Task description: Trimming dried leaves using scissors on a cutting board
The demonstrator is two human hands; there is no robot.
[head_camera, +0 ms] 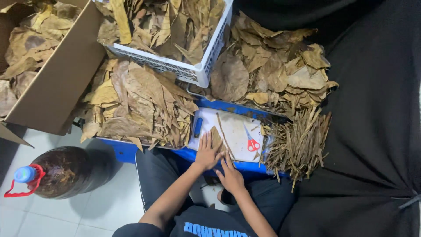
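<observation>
Head view: hands [218, 164] on leaf [215, 138]

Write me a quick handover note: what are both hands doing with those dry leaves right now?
Left hand: flat, pressing a brown dry leaf piece onto the white cutting board.
Right hand: empty, fingers at the board's near edge.
Red-handled scissors lie unused on the board.
Done: pile of stripped leaf stems to the right.
Left: whole leaves in the white plastic crate and loose heaps.
</observation>
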